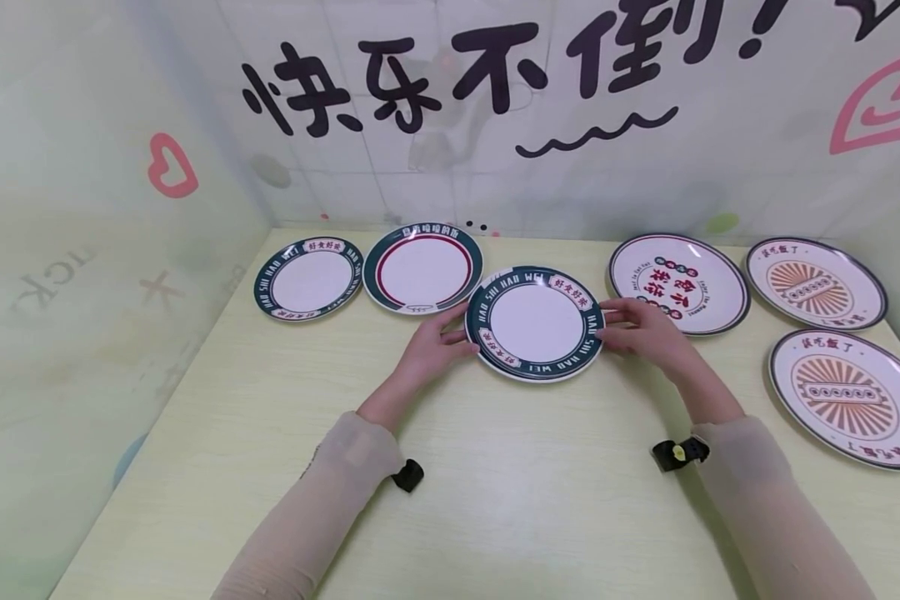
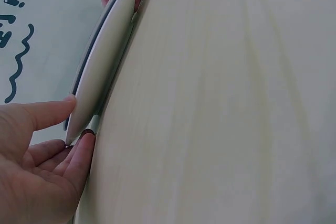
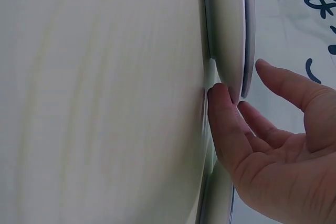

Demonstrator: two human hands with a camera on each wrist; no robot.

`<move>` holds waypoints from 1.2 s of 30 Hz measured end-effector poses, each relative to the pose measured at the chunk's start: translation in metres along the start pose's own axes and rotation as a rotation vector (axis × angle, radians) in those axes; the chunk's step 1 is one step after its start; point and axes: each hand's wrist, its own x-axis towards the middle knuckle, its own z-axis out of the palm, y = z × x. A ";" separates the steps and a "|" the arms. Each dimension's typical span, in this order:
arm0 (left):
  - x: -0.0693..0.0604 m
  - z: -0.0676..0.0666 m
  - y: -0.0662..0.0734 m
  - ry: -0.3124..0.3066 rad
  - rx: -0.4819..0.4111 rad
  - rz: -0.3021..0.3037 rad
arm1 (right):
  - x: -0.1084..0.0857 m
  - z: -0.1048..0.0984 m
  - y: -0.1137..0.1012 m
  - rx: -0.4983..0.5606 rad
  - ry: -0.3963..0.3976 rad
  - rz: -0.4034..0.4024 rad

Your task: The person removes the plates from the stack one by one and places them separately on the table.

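In the head view, a white plate [image 1: 536,321] with a dark green lettered rim is at the middle, held at both sides. My left hand [image 1: 437,346] grips its left edge; in the left wrist view the thumb is on the rim and the fingers are below. My right hand [image 1: 645,333] holds the right edge, with fingers under the plate [image 3: 228,30] and the thumb by its rim. The wrist views show its pale underside and a dark line along the edge; I cannot tell whether a second plate lies in it.
Two green-rimmed plates, a lettered one [image 1: 309,279] and a red-ringed one [image 1: 423,271], lie at the back left. A plate with red writing [image 1: 678,283] is behind my right hand. Two sunburst plates [image 1: 817,283] lie at the right. A printed wall [image 1: 457,192] closes the table's back.
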 end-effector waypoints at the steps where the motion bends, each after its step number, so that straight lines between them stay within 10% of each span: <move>1: 0.000 0.000 0.000 0.000 0.000 0.001 | 0.001 0.000 0.000 0.003 0.002 0.010; 36: 0.001 -0.001 0.001 0.000 0.006 -0.022 | 0.010 0.004 -0.020 -0.110 0.041 0.105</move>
